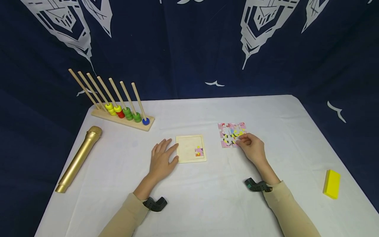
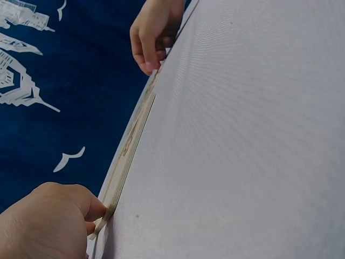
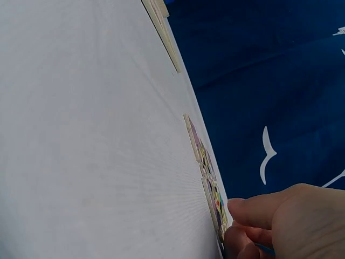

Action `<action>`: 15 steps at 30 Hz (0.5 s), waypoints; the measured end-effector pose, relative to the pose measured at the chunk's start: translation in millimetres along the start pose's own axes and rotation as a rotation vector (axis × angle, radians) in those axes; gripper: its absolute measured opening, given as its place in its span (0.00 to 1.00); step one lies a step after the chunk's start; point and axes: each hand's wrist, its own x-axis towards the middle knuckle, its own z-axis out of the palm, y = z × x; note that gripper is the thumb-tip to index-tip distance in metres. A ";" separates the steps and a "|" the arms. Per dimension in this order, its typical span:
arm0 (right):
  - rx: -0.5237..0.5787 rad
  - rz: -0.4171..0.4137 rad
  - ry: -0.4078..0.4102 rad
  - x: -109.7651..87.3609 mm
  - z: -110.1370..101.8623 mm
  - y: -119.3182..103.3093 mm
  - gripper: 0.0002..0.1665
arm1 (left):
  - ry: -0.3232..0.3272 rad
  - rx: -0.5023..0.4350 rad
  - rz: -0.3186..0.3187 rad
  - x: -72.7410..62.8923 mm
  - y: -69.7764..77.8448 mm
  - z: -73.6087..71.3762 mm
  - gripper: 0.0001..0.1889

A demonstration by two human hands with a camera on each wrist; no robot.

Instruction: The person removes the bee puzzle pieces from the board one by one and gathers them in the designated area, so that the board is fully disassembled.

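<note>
A square wooden puzzle tray [image 1: 185, 148] lies mid-table, with a small pink puzzle piece [image 1: 199, 152] in its lower right corner. My left hand [image 1: 163, 159] rests at the tray's left side, fingers spread, thumb and forefinger touching its edge; the left wrist view shows them at the tray corner [image 2: 110, 208]. To the right, a block of pink, yellow and black puzzle pieces [image 1: 232, 131] lies loosely together. My right hand [image 1: 252, 148] pinches a piece at their lower right, thumb and forefinger on its edges. The fingers largely hide that piece.
A bead abacus [image 1: 124, 121] with upright wooden rods stands at the back left. Nearer the left edge lies a gold microphone [image 1: 78, 159]. A yellow block [image 1: 332, 184] is at the right. Dark patterned cloth [image 1: 189, 49] hangs behind the white-covered table [image 1: 207, 204].
</note>
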 end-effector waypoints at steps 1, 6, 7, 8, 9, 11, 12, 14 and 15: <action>0.005 0.011 0.002 0.0 0.1 -0.3 0.09 | 0.000 0.000 0.000 -0.1 -0.1 -0.1 0.25; 0.036 0.062 0.049 2.0 -0.4 -1.7 0.09 | 0.001 -0.001 0.001 -0.5 0.3 -0.5 0.25; 0.051 0.068 0.066 2.5 -1.1 -3.3 0.09 | 0.001 -0.001 0.002 -0.4 0.5 -0.6 0.25; 0.065 0.071 0.083 3.1 -1.9 -5.3 0.10 | 0.001 -0.003 0.002 -0.5 0.7 -0.8 0.25; 0.085 0.073 0.094 3.7 -2.7 -8.3 0.11 | 0.002 -0.002 0.003 -0.4 0.7 -0.8 0.25; 0.132 0.073 0.099 4.1 -4.6 -16.8 0.13 | 0.004 -0.002 0.003 -0.3 0.8 -0.9 0.25; 0.155 0.068 0.088 3.9 -5.3 -22.2 0.14 | 0.004 -0.001 0.003 -0.3 0.7 -0.9 0.25; 0.191 0.051 0.037 3.7 -5.2 -34.0 0.17 | 0.005 -0.003 0.003 -0.2 0.5 -0.5 0.25; 0.209 0.039 0.003 3.7 -4.3 -40.5 0.18 | 0.006 -0.004 0.004 -0.2 0.7 -0.4 0.25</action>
